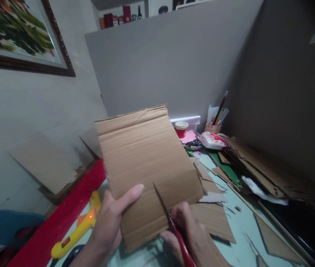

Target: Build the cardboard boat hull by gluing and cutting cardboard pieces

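A sheet of brown corrugated cardboard [143, 152], folded along its far edge, is held up over the table. My left hand [113, 215] grips its near left side, thumb flat on top and fingers hidden beneath. In my right hand [188, 230] is a pair of scissors [164, 207] with red handles. One blade lies over the face of the cardboard, pointing away from me, at the near edge; the other blade is hidden. A yellow hot glue gun [76, 233] with a lit orange light lies left of my left hand.
Cardboard scraps [213, 218] cover the pale table right of my hands. Behind them are a red paper cup [181, 129], a pink and white soft packet [213, 141] and a pen holder [213, 128]. Stacked cardboard [257, 167] lies at the right. A grey partition [168, 66] stands behind.
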`<state>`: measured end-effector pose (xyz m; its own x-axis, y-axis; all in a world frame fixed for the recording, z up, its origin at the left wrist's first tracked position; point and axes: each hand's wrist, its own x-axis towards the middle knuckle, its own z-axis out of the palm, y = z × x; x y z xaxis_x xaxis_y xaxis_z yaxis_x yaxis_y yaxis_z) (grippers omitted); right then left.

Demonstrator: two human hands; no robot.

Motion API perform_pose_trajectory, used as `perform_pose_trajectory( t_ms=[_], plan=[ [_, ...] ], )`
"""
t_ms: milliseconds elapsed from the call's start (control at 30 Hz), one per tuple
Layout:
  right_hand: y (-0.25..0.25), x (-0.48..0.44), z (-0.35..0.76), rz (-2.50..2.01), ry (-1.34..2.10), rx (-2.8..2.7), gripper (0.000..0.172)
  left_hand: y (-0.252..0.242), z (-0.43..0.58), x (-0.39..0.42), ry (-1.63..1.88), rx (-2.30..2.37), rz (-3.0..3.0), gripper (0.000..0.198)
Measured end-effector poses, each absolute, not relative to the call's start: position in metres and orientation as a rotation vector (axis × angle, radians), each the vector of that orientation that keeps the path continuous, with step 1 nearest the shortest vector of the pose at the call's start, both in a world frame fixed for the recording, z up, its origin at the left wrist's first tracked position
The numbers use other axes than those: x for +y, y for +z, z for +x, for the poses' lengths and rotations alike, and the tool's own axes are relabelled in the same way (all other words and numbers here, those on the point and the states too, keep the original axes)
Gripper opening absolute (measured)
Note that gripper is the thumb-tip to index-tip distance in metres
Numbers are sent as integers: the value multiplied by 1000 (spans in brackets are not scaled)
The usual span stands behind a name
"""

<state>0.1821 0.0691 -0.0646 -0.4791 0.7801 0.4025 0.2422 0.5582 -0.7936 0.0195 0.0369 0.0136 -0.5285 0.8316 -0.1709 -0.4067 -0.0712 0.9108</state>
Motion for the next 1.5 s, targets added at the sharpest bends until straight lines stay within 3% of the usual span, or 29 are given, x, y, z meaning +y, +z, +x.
perform_pose_trajectory(
  t_ms=[233, 600, 967, 1167, 1500],
  plan=[
    [-61, 69, 180, -839, 932, -1957, 14, 12, 22, 41, 1730, 1289, 567, 74],
    [-37, 73, 191, -756, 1068, -1957, 31, 23, 28, 35, 1763, 1308, 805, 71],
    [-36, 74, 186, -873, 998, -1964, 20, 11, 29, 43, 1695, 1260, 679, 78],
    [-48, 75, 181, -972, 922, -2010, 22, 12, 27, 46, 1672, 1317, 725, 62],
    [-54, 82, 182, -847, 806, -2064, 23, 10, 26, 45, 1698, 1287, 651, 78]
  ],
)
